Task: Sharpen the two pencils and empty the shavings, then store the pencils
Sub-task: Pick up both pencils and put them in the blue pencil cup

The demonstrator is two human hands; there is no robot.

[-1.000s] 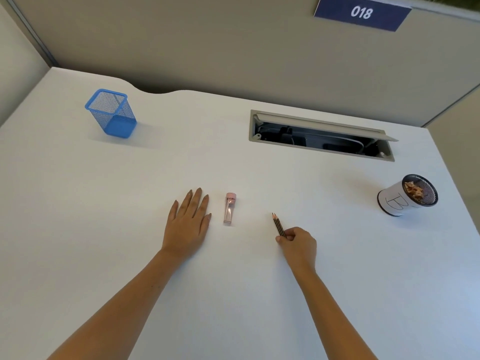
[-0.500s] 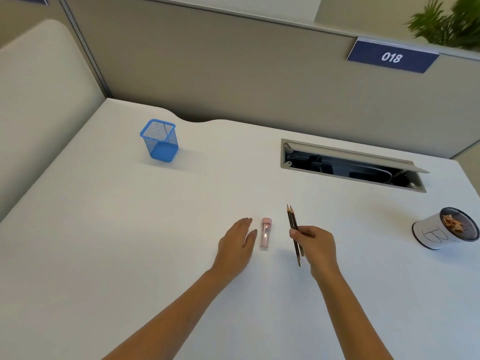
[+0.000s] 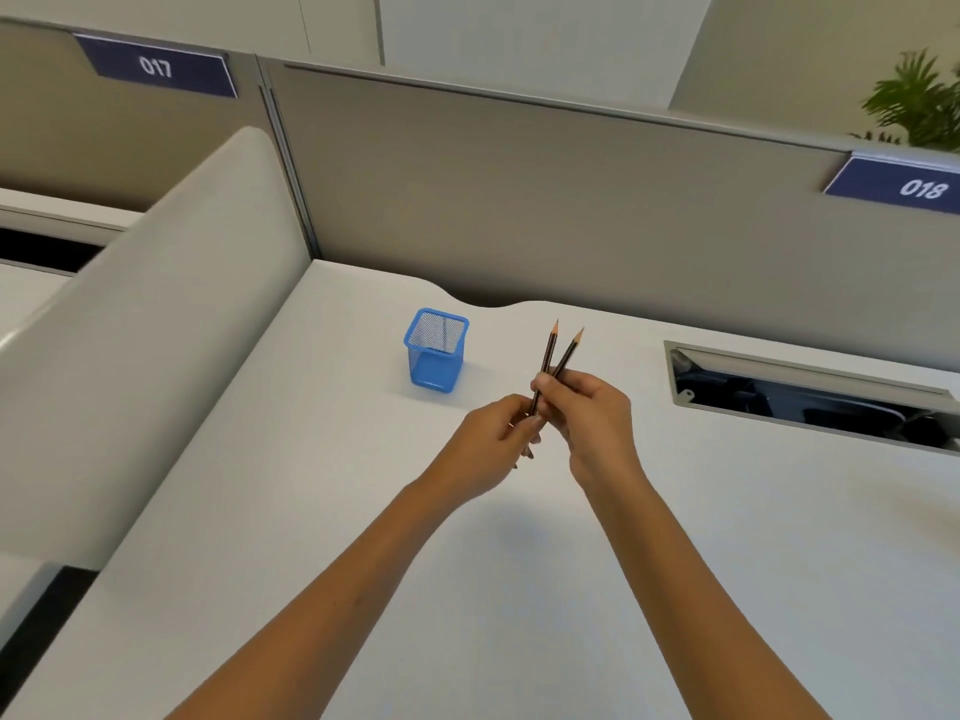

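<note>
Two dark pencils with sharpened tips stand raised above the white desk (image 3: 311, 511), splayed in a narrow V. The left pencil (image 3: 548, 350) and the right pencil (image 3: 570, 351) both point up and away from me. My right hand (image 3: 592, 418) grips them around the middle. My left hand (image 3: 498, 439) is closed on their lower ends, touching the right hand. A blue mesh pencil holder (image 3: 435, 349) stands upright and empty-looking on the desk, to the left of the pencil tips. The sharpener and the shavings cup are out of view.
A cable opening with its flap raised (image 3: 810, 392) is set in the desk at the right. Grey partition panels (image 3: 519, 200) run along the back, and a rounded divider (image 3: 156, 330) borders the desk on the left. A plant (image 3: 914, 101) shows at top right.
My right hand has lifted both pencils off the desk and carried them toward the blue holder. My left hand left the desk and closed on their lower ends. The view swung left.
</note>
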